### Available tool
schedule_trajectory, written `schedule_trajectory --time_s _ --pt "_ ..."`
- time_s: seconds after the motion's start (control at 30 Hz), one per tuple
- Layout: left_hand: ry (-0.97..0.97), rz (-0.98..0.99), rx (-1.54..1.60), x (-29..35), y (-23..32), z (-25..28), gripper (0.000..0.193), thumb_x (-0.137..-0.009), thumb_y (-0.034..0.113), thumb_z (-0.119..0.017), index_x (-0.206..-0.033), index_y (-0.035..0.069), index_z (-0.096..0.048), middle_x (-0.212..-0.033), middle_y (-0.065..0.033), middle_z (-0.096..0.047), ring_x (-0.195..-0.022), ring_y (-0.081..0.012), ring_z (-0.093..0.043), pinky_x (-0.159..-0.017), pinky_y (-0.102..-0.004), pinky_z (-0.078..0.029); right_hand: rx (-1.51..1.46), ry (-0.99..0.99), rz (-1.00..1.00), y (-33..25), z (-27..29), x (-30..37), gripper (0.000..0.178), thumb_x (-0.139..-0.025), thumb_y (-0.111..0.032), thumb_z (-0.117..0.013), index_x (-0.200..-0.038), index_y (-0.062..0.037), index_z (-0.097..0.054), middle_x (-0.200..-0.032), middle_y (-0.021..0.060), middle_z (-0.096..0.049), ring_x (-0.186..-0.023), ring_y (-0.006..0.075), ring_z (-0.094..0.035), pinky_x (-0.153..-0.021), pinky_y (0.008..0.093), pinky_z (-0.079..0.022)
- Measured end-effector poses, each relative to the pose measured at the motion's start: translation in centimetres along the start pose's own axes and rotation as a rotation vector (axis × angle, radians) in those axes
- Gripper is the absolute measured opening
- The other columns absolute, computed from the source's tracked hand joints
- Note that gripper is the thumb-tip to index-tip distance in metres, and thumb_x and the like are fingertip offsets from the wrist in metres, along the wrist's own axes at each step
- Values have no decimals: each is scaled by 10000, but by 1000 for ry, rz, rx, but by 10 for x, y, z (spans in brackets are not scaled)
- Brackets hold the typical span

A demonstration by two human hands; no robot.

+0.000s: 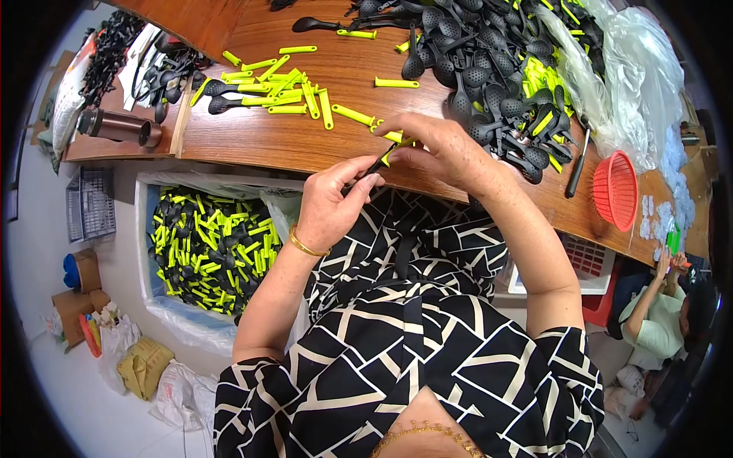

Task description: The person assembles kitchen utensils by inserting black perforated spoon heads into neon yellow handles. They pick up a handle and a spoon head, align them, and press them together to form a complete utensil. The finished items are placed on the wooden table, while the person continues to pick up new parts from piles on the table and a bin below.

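My left hand (334, 197) is closed on a black kitchen utensil (375, 166), gripping it by its thin shaft; the utensil's head is hidden by the hand. A lime-green handle (388, 156) is pinched in my right hand (439, 149), where it meets the far end of that shaft. Both hands are close together over the table's front edge. Just beyond them on the wood lies a loose lime-green handle (353, 115). More such handles (286, 82) lie heaped to the left, with a few black spoons (221, 104) among them.
Black slotted spoons (475, 75) pile up at the back right of the wooden table (267, 145). Right of them are a screwdriver-like tool (578, 164) and a red basket (615, 191). A lined bin (145, 229) below left holds green-handled utensils. Another person (655, 317) sits far right.
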State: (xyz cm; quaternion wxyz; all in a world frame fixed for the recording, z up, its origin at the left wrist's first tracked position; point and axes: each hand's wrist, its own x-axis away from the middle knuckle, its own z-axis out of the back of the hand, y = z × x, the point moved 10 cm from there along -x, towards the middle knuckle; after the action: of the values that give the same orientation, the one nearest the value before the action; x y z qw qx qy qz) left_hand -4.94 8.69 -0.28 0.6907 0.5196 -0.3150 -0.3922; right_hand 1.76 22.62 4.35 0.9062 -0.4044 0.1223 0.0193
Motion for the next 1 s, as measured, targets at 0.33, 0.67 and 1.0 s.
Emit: schedule_trajectory --time_s 0.33,0.67,1.0 --pt "-472 407 664 14 -29 -27 503 -1110 278 -553 -1515 -7 -466 -1279 -199 -693 -938 -197 -768 -883 -278 -591 394 64 456 -46 -17 12 256 -836 -233 -718 -1082 -189 -777 -1054 -52 -760 -976 173 -689 -878 382 -524" --pt "-3 308 481 -19 -86 14 257 -1075 173 -624 -1277 15 -617 -1087 -124 -757 -885 -172 -753 -767 -271 -583 454 202 49 69 27 -62 221 -872 -245 -785 -1076 -161 -785 -1239 36 -728 -1223 275 -624 -1031 438 -461" --pt "132 313 623 -20 -86 22 323 -1040 129 -673 -1344 23 -648 -1182 -95 -751 -848 -145 -731 -757 -270 -575 754 233 -104 109 51 -76 136 -915 -243 -725 -1020 -193 -796 -1098 -1 -742 -1136 239 -626 -1028 429 -406"
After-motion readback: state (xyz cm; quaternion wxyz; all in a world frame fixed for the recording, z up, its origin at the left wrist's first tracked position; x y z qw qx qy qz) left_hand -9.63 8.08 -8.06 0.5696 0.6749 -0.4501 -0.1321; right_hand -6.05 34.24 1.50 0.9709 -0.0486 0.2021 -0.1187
